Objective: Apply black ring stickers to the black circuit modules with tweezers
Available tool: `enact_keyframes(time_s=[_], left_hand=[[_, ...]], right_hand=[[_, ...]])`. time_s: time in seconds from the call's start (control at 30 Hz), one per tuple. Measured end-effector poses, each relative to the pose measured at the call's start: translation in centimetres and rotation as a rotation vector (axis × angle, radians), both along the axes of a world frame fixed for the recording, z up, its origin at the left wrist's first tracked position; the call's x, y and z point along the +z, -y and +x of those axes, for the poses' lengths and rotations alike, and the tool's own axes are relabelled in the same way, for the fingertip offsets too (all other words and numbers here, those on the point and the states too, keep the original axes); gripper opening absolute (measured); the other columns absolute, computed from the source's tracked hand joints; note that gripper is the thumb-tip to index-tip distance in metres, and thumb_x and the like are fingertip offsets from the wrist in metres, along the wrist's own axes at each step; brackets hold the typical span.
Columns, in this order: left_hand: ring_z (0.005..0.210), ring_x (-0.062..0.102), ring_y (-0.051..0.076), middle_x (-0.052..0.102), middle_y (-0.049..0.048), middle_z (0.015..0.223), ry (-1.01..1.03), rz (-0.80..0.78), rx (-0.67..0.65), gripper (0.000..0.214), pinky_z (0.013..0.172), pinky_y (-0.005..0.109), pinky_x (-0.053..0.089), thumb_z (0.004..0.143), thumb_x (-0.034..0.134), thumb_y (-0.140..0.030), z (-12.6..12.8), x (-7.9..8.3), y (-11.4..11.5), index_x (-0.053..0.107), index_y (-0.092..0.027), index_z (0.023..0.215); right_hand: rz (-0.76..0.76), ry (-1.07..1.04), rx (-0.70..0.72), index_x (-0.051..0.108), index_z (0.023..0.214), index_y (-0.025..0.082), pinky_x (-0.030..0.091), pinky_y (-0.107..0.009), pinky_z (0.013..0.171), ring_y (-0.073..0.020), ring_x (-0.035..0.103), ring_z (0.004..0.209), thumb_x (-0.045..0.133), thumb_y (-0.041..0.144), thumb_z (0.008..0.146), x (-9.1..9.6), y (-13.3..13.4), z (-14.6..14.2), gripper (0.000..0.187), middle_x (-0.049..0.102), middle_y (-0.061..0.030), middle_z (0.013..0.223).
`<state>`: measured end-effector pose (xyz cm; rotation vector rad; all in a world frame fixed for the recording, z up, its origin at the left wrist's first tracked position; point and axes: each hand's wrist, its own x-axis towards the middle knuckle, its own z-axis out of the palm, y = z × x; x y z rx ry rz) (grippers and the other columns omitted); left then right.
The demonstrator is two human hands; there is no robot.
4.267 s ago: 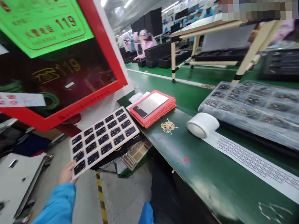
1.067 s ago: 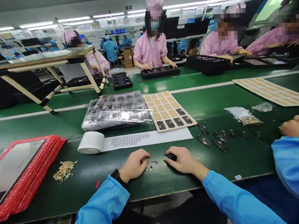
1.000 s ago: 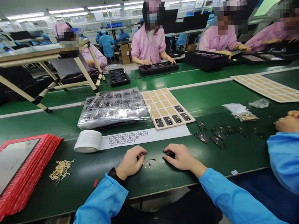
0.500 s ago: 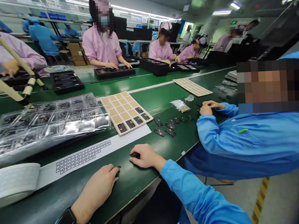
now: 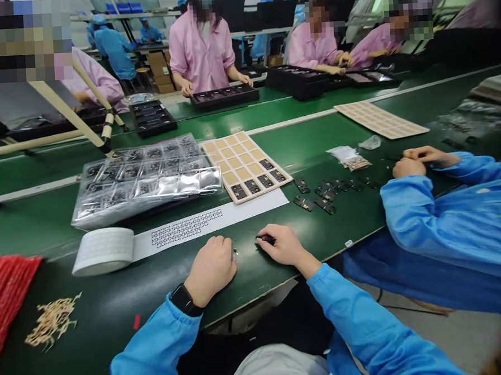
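My right hand point(image 5: 282, 244) grips a small black piece point(image 5: 266, 238) between thumb and fingers, just across from my left hand point(image 5: 213, 268). Holding it by the end probably lets me turn it with a fingertip. My left fingers curl downward beside a few tiny bits point(image 5: 235, 254) on the green table point(image 5: 156, 304); the back of the hand hides the thumb, so I cannot tell whether anything is pinched there. Loose black parts point(image 5: 324, 193) lie ahead and to the right of my right hand, likely scattered there for easy reach.

Beyond both hands, the cream tray point(image 5: 240, 160) has tan cells in a grid, and five of those nearest me carry black parts. To its left, past my left hand, a clear box point(image 5: 95, 218) has small dark pieces heaped in its compartments. Between that box and my left hand, a white roll point(image 5: 102, 251) trails a strip point(image 5: 185, 228) printed with squares, perhaps unrolled to keep them handy. Well beyond my right hand, a plastic bag point(image 5: 341, 153) holds little pale pieces.
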<state>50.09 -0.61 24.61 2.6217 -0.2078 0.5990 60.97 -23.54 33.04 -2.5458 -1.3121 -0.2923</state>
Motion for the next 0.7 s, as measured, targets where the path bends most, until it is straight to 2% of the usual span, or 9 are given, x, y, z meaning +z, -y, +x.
enact_keyframes(time_s=[0.13, 0.3, 0.4, 0.5, 0.7], left_hand=[[0.097, 0.069, 0.020, 0.070, 0.0062, 0.106, -0.037, 0.016, 0.030, 0.023, 0.089, 0.041, 0.060, 0.102, 0.068, -0.035, -0.5, 0.5, 1.0, 0.068, -0.013, 0.106], [0.099, 0.069, 0.020, 0.070, 0.0060, 0.105, -0.004, -0.021, 0.014, 0.022, 0.090, 0.041, 0.060, 0.102, 0.067, -0.035, -0.6, 1.4, 0.4, 0.068, -0.014, 0.107], [0.102, 0.068, 0.021, 0.070, 0.0057, 0.106, 0.050, -0.071, -0.017, 0.021, 0.093, 0.043, 0.059, 0.102, 0.067, -0.035, -0.8, 1.5, 0.2, 0.068, -0.015, 0.109], [0.102, 0.068, 0.021, 0.069, 0.0057, 0.105, 0.102, -0.129, -0.058, 0.018, 0.093, 0.042, 0.059, 0.102, 0.067, -0.032, -0.9, 1.2, 0.4, 0.067, -0.015, 0.109], [0.098, 0.067, 0.020, 0.068, 0.0055, 0.105, 0.151, -0.310, -0.158, 0.012, 0.091, 0.042, 0.059, 0.101, 0.066, -0.025, -0.9, 0.8, 1.0, 0.067, -0.015, 0.107]], right_hand=[[0.032, -0.050, -0.025, 0.070, 0.101, 0.017, 0.059, -0.039, 0.086, -0.0181, 0.068, 0.088, 0.067, 0.045, 0.104, 0.7, -0.7, -1.2, 0.028, 0.071, -0.0033, 0.095], [0.071, -0.198, -0.061, 0.070, 0.097, 0.017, 0.059, -0.036, 0.081, -0.0165, 0.068, 0.080, 0.066, 0.047, 0.104, 1.4, -2.3, -3.0, 0.032, 0.071, -0.0019, 0.089], [0.069, -0.345, -0.070, 0.071, 0.094, 0.016, 0.059, -0.033, 0.077, -0.0154, 0.069, 0.076, 0.062, 0.048, 0.106, 1.4, -3.5, -4.0, 0.035, 0.071, -0.0009, 0.084], [0.059, -0.471, -0.080, 0.071, 0.089, 0.015, 0.060, -0.035, 0.081, -0.0164, 0.071, 0.080, 0.060, 0.047, 0.108, 1.3, -4.4, -4.2, 0.039, 0.073, -0.0015, 0.085], [0.057, -0.620, -0.109, 0.069, 0.082, 0.015, 0.059, -0.035, 0.081, -0.0158, 0.070, 0.076, 0.065, 0.048, 0.105, 1.5, -4.6, -4.0, 0.040, 0.072, -0.0002, 0.080]])
